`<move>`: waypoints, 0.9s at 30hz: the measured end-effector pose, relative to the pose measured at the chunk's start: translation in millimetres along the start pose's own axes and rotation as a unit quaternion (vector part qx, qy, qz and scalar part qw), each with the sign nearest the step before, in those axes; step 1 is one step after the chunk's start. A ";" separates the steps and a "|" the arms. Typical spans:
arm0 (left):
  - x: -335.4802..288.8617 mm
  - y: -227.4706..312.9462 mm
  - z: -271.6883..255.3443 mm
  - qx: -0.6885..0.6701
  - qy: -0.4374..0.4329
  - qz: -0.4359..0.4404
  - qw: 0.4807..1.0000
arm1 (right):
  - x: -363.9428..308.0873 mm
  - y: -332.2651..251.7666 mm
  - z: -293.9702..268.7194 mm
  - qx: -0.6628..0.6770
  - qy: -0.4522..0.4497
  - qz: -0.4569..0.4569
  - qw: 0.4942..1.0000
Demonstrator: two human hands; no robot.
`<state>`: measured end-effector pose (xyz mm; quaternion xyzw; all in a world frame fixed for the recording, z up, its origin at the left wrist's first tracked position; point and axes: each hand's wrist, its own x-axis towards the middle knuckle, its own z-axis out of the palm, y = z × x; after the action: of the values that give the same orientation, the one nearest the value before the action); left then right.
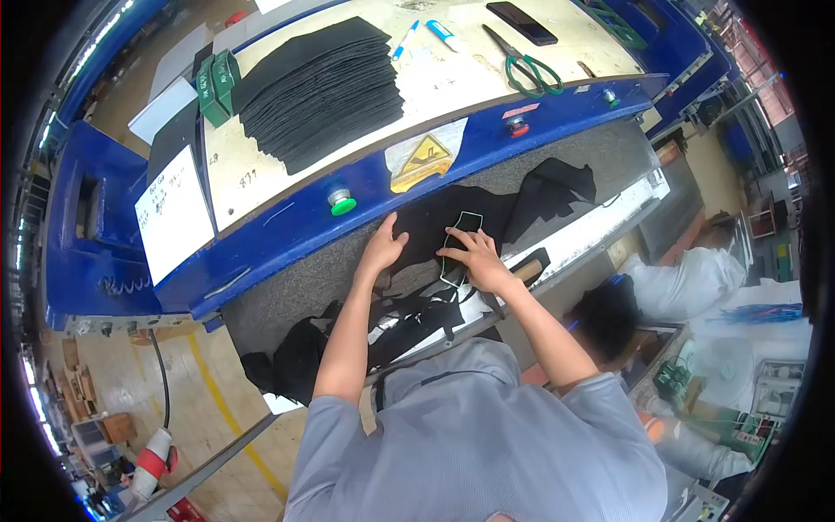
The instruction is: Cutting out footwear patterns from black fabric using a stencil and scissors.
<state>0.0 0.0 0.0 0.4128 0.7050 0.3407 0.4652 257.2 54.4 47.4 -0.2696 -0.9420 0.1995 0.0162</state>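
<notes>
Black fabric (548,196) lies across the dark cutting bed in front of me. A cutting die (451,276) with a thin pale-green outline rests on it, its middle partly hidden by my right hand (477,261). The fingers of that hand spread over the die and hold it at its edges. To the left, my left hand (383,248) is at the fabric's edge, thumb and forefinger apart, with nothing visible in it. Cut black scraps (404,326) with ragged openings hang along the near edge below my hands.
Beyond my hands runs a blue press beam (287,239) with a green button (343,204) and a red button (518,127). On its top lie stacked black pieces (317,91), scissors (528,70), a phone (522,23) and a pen (405,40). Another person (683,283) is at right.
</notes>
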 end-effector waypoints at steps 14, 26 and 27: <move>-62.4 0.3 -21.4 0.206 0.081 -0.037 0.975 | -4.1 -16.1 -20.2 0.033 0.071 0.102 0.992; -111.0 -23.2 -36.9 0.266 0.259 -0.046 0.927 | 19.6 -27.9 -7.9 0.022 0.053 0.086 0.995; -112.8 -26.0 -32.0 0.322 0.308 0.004 0.895 | 19.9 -25.6 -11.0 0.010 0.045 0.108 0.993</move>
<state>-11.4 -115.6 30.5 0.4174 0.8825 0.2069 0.0643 228.9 48.9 65.9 -0.3780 -0.9037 0.1970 0.0396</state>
